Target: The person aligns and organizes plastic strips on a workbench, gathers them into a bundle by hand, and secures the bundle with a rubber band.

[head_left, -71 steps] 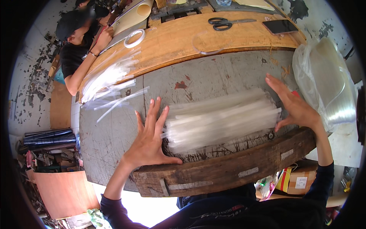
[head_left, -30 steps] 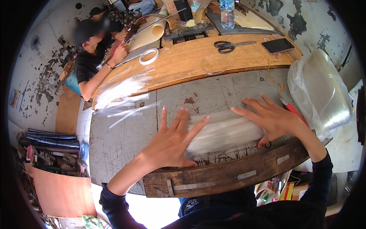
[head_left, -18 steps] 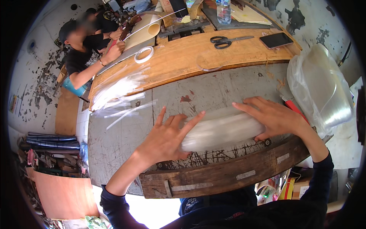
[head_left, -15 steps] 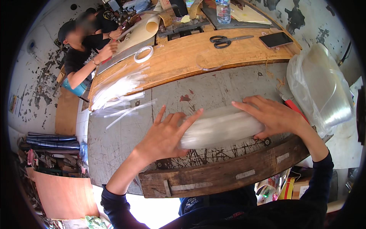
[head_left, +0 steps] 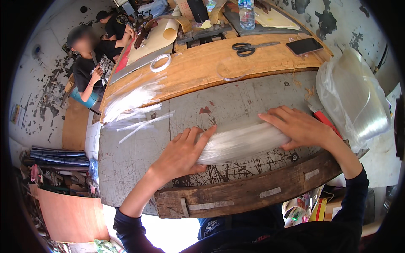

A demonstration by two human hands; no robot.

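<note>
A thick roll of clear plastic film point(head_left: 244, 142) lies across the grey worktop in front of me. Its left end sits in the grip of my left hand point(head_left: 183, 151), thumb at the near side and fingers over the far side. My right hand point(head_left: 297, 128) curls around the opposite end the same way. Just beyond my right wrist lies a red-handled cutter point(head_left: 327, 122). To the left, a spread of thin clear plastic strips point(head_left: 133, 101) overlaps the wooden board point(head_left: 194, 63).
A plastic-bagged clear roll point(head_left: 358, 99) stands at the right. Along the board are a white tape roll point(head_left: 160, 63), black scissors point(head_left: 249, 47), a phone point(head_left: 304, 46) and a water bottle point(head_left: 247, 14). A wooden rail point(head_left: 249, 185) edges my side. Two people work at the far left.
My left hand's fingers have drawn in closer on the roll's end, while the right hand stays almost in place. The nearer person at the far left has straightened and raised a tool.
</note>
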